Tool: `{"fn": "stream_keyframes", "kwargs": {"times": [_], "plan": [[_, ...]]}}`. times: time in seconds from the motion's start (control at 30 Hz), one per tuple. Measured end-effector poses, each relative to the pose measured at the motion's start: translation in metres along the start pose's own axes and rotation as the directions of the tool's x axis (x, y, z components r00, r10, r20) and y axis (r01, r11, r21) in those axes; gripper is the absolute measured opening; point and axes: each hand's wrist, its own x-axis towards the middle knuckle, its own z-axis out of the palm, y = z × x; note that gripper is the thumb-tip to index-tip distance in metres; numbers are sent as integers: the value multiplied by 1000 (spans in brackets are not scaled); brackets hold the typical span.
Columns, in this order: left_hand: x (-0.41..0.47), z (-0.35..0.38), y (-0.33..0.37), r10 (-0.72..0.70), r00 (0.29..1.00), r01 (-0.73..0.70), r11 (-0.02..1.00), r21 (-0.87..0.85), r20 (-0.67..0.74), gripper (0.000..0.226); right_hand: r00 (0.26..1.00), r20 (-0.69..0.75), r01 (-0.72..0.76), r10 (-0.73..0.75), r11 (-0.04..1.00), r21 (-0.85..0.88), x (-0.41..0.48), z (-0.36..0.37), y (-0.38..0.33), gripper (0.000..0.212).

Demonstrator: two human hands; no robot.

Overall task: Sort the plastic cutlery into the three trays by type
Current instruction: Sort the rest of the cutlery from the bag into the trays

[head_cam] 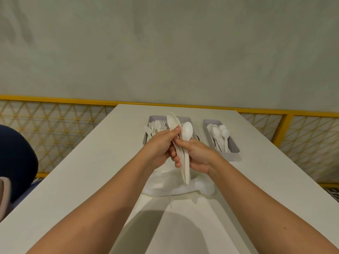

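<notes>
White table (91, 180) vs. pale wall, yellow rail (55, 101) w/ lattice behind. Dark blue object at left edge, ID unclear.

Progress: three grey trays at far end of table. Left tray (152, 118) holds forks (156, 127), a good no. of them. Right tray (233, 149) holds spoons (219, 133). Middle tray (185, 118) mostly hidden by the hands; contents can't be confirmed. Judgement: task well along, not complete, since a bundle (185, 162) of unsorted pcs is in hand above the table, just in front of the middle tray. Bundle incl. one spoon (187, 132), bowl up, plus flat blade-like pcs, prob. knives. White wrapper or bag (174, 187) lies on table below the hands; whether more cutlery is under it can't be told.

Hand pose: both forearms extended fwd, converging at centre. Left hand (159, 149) curled round bundle from the left, thumb on top of the blades. Right hand (199, 155) grips same bundle from the right, thumb near the spoon's neck. Likely next: separate the spoon for the right tray.
</notes>
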Motion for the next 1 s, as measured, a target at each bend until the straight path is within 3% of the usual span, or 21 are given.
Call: {"fn": "stream_keyframes", "kwargs": {"times": [0.2, 0.33, 0.43, 0.57, 0.67, 0.77, 0.9, 0.93, 1.0], "plan": [[9, 10, -1, -22, 982, 14, 999, -42, -187, 32, 995, -94, -57, 45, 990, -129, 2, -3, 2, 35], [11, 15, -1, -67, 989, 57, 995, -76, -131, 33, 989, -117, -114, 95, 979, -166, 0, -4, -2, 36], [18, 17, -3, -132, 974, 106, 984, -142, -184, 33, 984, -101, -161, 144, 969, -189, -3, -5, -5, 36], [31, 25, -7, -208, 947, 137, 950, -280, -245, 34, 965, -184, -232, 185, 932, -278, -6, -6, -9, 37], [34, 29, -2, -195, 955, 95, 914, -395, -223, 38, 948, -296, -249, 117, 852, -460, -8, -13, -14, 35], [37, 29, 2, -168, 977, 101, 909, -404, -134, 50, 901, -433, -245, 15, 842, -481, -8, -28, -23, 34], [38, 29, 3, -95, 988, 40, 919, -392, -121, 37, 831, -544, -272, -112, 771, -575, -11, -41, -35, 28], [37, 29, 3, -78, 990, 28, 928, -371, -121, 32, 834, -541, -269, -109, 775, -571, -10, -42, -38, 32], [38, 29, 2, -56, 992, 18, 950, -312, -114, 24, 835, -547, -217, -61, 877, -428, -6, -42, -45, 39]]}}
